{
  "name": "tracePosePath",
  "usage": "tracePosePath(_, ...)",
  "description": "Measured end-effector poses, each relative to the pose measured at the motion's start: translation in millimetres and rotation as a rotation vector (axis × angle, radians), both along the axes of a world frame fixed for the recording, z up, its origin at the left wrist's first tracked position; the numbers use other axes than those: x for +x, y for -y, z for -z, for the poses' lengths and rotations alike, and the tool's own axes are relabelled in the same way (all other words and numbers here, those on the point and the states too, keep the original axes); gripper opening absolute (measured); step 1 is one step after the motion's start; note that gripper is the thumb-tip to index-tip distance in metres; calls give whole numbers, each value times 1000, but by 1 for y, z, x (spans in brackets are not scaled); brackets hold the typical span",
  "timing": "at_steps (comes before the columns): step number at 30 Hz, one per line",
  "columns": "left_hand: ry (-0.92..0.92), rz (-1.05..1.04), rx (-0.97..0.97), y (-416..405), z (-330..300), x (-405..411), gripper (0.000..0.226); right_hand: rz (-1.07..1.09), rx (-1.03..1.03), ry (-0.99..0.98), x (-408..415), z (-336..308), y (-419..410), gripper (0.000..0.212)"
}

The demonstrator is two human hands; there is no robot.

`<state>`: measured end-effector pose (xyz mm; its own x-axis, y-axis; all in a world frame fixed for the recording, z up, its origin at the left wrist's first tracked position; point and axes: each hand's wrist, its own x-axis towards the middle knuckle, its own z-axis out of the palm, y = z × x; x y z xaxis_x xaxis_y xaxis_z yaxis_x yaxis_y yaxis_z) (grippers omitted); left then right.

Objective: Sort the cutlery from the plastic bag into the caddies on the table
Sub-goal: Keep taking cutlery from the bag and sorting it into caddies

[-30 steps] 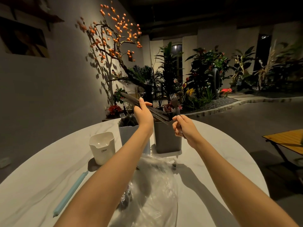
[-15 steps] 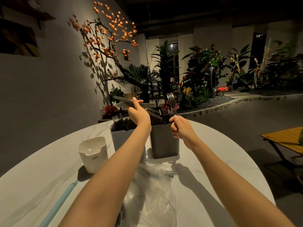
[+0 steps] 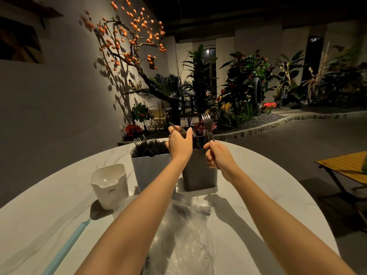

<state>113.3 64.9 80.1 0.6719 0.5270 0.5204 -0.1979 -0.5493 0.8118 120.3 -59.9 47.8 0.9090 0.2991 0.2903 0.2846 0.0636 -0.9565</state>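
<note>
Head cam: left hand [image 3: 179, 144] has lowered its gripped knives [image 3: 177, 128] into the dark caddy [image 3: 199, 171]; right hand [image 3: 216, 156] grips a fork [image 3: 207, 124], probably next.

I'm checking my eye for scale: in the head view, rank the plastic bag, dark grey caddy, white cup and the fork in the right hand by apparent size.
1. plastic bag, though nearest the camera
2. dark grey caddy
3. white cup, close to the caddy, so unsure
4. fork
</note>
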Motion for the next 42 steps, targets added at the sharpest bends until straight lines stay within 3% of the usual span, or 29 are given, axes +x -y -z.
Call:
tracePosePath(4,203,126,-56,-3,-4,-6,52,11,-19,0,-1,0,0,33)
tracePosePath(7,255,86,149,-11,-2,-7,49,6,-18,6,-2,-1,0,33)
tracePosePath(9,146,38,340,-14,-1,-7,40,-2,-24,13,-4,-1,0,33)
tracePosePath(11,-116,50,480,-13,-1,-11,43,-18,-29,19,-6,-1,0,32)
tracePosePath(13,-328,115,555,-11,-2,-12,46,-39,-29,28,-7,-1,-1,31)
tracePosePath(15,-386,136,569,-11,0,-8,51,-52,-50,37,-10,-2,-1,30)
tracePosePath(21,-62,153,215,-5,0,-20,42,-104,-106,51,-17,-7,-6,30)
tracePosePath(27,-8,115,-19,-17,2,-36,26,-191,-165,13,-31,-12,-19,31)
tracePosePath(30,117,233,-200,-28,-3,-52,12,-184,-167,-70,-36,-14,-27,35)
tracePosePath(35,187,299,-241,-47,-15,-74,8,-70,-189,-153,-41,-20,-45,29)
tracePosePath(42,336,113,-227,-72,-25,-82,14,60,-82,-105,-36,-19,-65,27)
